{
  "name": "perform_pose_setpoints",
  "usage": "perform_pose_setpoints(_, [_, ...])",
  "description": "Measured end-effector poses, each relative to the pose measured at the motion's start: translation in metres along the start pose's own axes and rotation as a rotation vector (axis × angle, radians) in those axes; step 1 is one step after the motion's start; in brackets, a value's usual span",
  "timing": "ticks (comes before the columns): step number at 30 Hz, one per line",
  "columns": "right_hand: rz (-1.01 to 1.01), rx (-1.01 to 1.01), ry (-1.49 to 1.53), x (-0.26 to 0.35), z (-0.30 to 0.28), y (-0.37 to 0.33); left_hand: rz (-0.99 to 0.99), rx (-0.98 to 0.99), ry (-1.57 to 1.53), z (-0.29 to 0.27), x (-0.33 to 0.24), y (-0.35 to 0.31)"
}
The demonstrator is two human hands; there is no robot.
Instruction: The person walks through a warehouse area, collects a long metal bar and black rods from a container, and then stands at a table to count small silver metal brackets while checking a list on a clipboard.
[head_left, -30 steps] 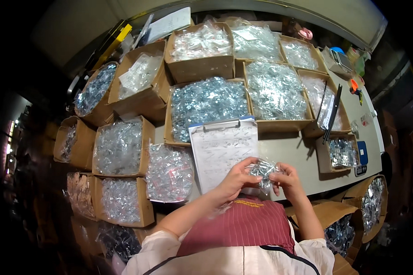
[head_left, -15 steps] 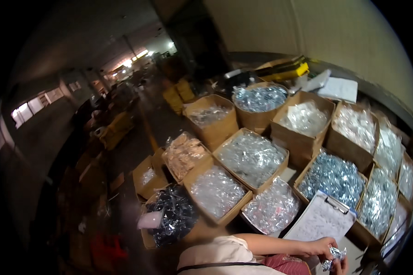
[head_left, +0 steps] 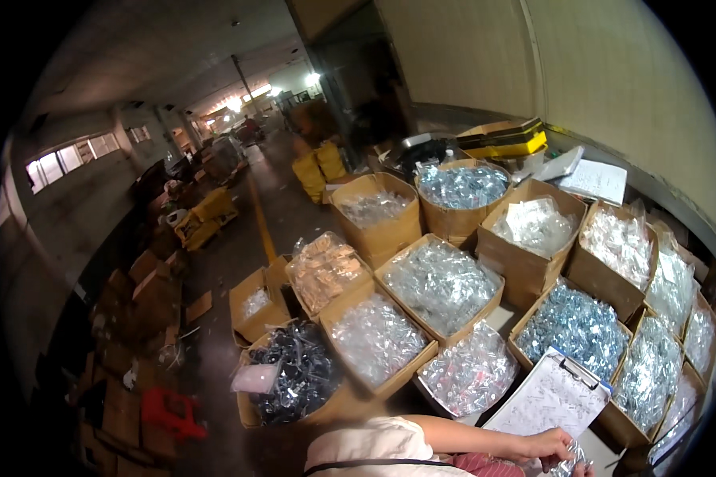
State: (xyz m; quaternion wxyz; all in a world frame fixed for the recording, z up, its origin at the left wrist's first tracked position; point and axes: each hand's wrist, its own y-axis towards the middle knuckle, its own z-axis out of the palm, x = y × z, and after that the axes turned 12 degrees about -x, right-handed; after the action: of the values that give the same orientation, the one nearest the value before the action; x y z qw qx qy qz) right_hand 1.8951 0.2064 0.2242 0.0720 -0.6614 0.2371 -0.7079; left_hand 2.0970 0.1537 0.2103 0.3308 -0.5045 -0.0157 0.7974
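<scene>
My left hand (head_left: 549,447) is at the lower edge, its forearm reaching across from the lower left. Its fingers are closed on shiny clear plastic packets (head_left: 571,461), whose contents are too small to make out. Only a few fingers of my right hand (head_left: 585,471) show, pinching the packets from the other side; the rest is cut off by the frame. Just beyond the hands lies a clipboard (head_left: 550,397) with a filled-in paper sheet. Behind it stands an open carton of silvery-blue packets (head_left: 573,322).
Several open cartons of small bagged parts crowd around, one with orange-brown pieces (head_left: 326,272), another with black ones (head_left: 294,374). Farther back are a yellow-and-black box (head_left: 501,139) and an open notebook (head_left: 595,180). A red plastic stool (head_left: 171,413) and cardboard stand at the left.
The view has tilted slightly, so the cartons sit a little lower in the picture. Both hands, with the packets, are nearer the bottom edge, and less of my right hand shows.
</scene>
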Motion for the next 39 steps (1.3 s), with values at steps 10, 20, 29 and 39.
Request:
perform_pose_setpoints(10, [-0.091, -0.09, 0.2, 0.033, 0.025, -0.017, 0.075, -0.082, 0.003, 0.007, -0.048, -0.029])
perform_pose_setpoints(20, [-0.03, 0.159, 0.259, 0.048, 0.009, -0.024, -0.122, 0.118, -0.031, 0.011, -0.068, -0.024])
perform_pose_setpoints(29, [-0.028, 0.155, 0.352, 0.045, 0.016, -0.022, -0.076, 0.007, -0.207, 0.017, -0.069, -0.03])
perform_pose_setpoints(39, [0.009, 0.275, 0.261, 0.045, 0.015, -0.016, -0.008, -0.112, -0.121, 0.004, -0.055, -0.021])
